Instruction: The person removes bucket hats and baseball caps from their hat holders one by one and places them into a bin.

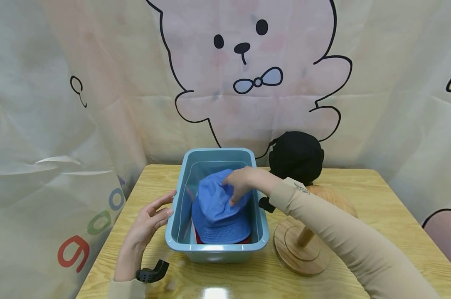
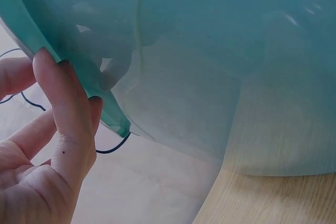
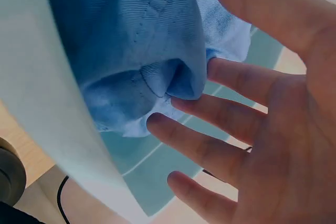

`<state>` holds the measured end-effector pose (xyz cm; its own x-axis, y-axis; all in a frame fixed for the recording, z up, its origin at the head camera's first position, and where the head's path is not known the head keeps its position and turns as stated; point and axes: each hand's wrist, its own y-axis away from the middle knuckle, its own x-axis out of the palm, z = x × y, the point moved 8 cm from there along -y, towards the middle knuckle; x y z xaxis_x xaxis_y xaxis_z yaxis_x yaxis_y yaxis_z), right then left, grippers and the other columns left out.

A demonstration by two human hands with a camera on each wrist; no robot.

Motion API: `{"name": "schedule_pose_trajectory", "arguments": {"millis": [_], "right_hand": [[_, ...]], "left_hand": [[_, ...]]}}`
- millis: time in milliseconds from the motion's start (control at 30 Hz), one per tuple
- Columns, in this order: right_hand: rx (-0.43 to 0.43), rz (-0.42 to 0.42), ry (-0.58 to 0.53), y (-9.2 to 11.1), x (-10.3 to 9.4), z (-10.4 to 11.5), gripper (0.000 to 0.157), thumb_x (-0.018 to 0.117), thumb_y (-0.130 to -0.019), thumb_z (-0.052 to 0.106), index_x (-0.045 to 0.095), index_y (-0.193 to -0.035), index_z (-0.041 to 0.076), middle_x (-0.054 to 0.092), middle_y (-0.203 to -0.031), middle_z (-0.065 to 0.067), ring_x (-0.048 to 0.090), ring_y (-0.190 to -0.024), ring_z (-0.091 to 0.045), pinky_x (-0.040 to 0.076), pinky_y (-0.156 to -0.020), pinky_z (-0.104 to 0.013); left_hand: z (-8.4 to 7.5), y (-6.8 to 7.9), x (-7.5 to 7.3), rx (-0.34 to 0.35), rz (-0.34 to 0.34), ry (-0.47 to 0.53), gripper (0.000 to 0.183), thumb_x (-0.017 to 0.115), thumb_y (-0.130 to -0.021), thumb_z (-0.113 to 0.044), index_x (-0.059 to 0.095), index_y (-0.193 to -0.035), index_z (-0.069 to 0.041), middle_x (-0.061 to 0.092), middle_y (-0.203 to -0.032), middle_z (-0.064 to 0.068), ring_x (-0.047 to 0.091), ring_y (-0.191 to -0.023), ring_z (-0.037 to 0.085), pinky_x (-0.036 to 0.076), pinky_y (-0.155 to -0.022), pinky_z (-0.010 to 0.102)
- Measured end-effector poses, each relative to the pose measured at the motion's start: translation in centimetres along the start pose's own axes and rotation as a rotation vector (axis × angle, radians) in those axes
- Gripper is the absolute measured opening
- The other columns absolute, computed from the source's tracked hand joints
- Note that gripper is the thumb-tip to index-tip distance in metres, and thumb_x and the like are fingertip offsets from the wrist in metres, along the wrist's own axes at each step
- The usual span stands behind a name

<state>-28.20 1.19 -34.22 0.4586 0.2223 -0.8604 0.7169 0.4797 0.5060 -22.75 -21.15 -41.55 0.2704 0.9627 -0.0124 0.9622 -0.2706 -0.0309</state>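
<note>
A blue bucket hat (image 1: pixel 219 220) lies crown up inside a light blue plastic bin (image 1: pixel 215 248). My right hand (image 1: pixel 242 180) reaches over the bin's right side, its fingertips on the hat's crown. In the right wrist view, the fingers (image 3: pixel 210 142) are spread and nearly straight against the blue cloth. At the bin's left side, my left hand (image 1: pixel 150 216) touches the rim with its fingertips, as the left wrist view also shows. Something red (image 1: pixel 245 240) peeks out under the hat's brim, mostly hidden.
To the right of the bin stands a wooden stand with a round base (image 1: pixel 301 253), partly behind my right sleeve. A black cap (image 1: pixel 296 158) is behind it, near the back edge of the wooden table (image 1: pixel 360 195). A printed curtain (image 1: pixel 135 83) hangs behind.
</note>
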Motion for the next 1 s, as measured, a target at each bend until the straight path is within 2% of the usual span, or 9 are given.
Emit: {"name": "schedule_pose_trajectory", "arguments": {"millis": [267,433,633,767,1000], "right_hand": [[-0.061,-0.024,-0.05,1.5,-0.7,-0.6,0.066,0.066,-0.089,0.04,0.042,-0.146,0.017,0.038,-0.153,-0.011,0.035,-0.142,-0.029,0.029,-0.115,-0.051],[-0.083,-0.034,-0.068,2.0,-1.1,-1.3,0.064,0.066,-0.089,0.039,0.044,-0.145,0.016,0.041,-0.15,-0.012,0.038,-0.14,-0.03,0.032,-0.114,-0.049],[-0.109,-0.052,-0.146,2.4,-1.1,-2.1,0.061,0.064,-0.09,0.039,0.045,-0.144,0.016,0.046,-0.146,-0.012,0.044,-0.136,-0.028,0.037,-0.111,-0.047],[-0.122,-0.107,-0.178,2.7,-1.4,-2.7,0.058,0.064,-0.091,0.037,0.048,-0.141,0.014,0.053,-0.14,-0.013,0.051,-0.129,-0.028,0.043,-0.106,-0.046],[-0.102,-0.267,-0.183,3.5,-2.6,-3.7,0.052,0.064,-0.091,0.037,0.054,-0.136,0.012,0.058,-0.135,-0.011,0.053,-0.126,-0.029,0.045,-0.103,-0.047]], "left_hand": [[0.1,-0.1,0.0,-0.005,-0.006,-0.011,0.053,0.056,-0.095,-0.006,0.039,-0.144,0.0,0.053,-0.121,-0.001,0.068,-0.096,0.01,0.055,-0.086,0.026],[0.1,0.0,0.0,0.001,0.001,0.0,0.053,0.055,-0.095,-0.006,0.039,-0.145,0.0,0.053,-0.121,-0.001,0.067,-0.096,0.009,0.055,-0.085,0.026],[0.1,0.1,0.0,0.01,0.008,0.01,0.053,0.055,-0.095,-0.005,0.038,-0.144,0.001,0.053,-0.12,-0.001,0.068,-0.096,0.009,0.055,-0.085,0.027],[0.1,0.0,0.0,0.008,0.005,0.006,0.053,0.055,-0.095,-0.005,0.038,-0.145,0.001,0.053,-0.12,-0.001,0.068,-0.095,0.009,0.055,-0.085,0.027],[0.2,0.0,-0.1,-0.001,-0.005,0.006,0.054,0.056,-0.095,-0.006,0.038,-0.145,0.001,0.054,-0.12,-0.001,0.068,-0.095,0.009,0.055,-0.084,0.026]]}}
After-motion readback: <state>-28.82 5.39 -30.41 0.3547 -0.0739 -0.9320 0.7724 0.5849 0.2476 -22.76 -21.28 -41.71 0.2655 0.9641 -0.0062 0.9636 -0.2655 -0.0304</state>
